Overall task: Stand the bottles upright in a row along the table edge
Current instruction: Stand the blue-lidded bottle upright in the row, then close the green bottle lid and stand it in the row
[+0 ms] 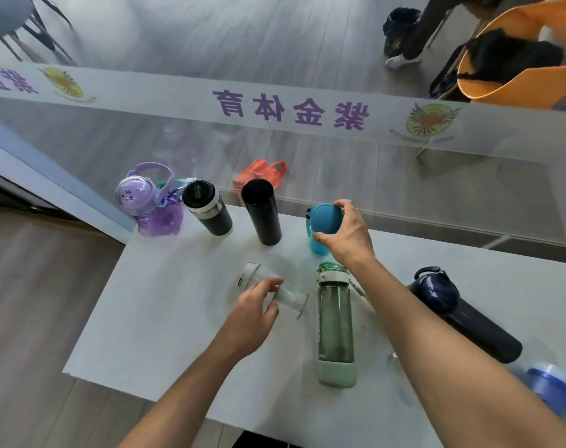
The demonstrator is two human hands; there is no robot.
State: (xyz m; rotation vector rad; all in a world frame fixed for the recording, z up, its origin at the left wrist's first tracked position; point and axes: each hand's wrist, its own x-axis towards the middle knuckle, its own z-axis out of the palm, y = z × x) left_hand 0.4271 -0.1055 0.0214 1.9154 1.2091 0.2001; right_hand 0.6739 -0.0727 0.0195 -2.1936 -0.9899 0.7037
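Note:
Along the far edge of the white table (165, 318) stand a purple bottle (152, 205), a black flask with a white band (207, 208) and a tall black flask (264, 215). My right hand (346, 234) grips the lid of an upright teal bottle (322, 221) at the right end of that row. My left hand (255, 308) closes on a clear bottle with a white cap (275, 289) lying on its side. A green bottle (335, 321) and a navy flask (463, 315) also lie flat. A blue bottle (553, 386) shows blurred at the right edge.
A glass partition with a frosted band of purple lettering (291, 108) runs just behind the table's far edge. Beyond it are an orange chair (514, 76), a red bag (259, 173) on the floor and a person's leg (414, 43). Wooden floor lies left of the table.

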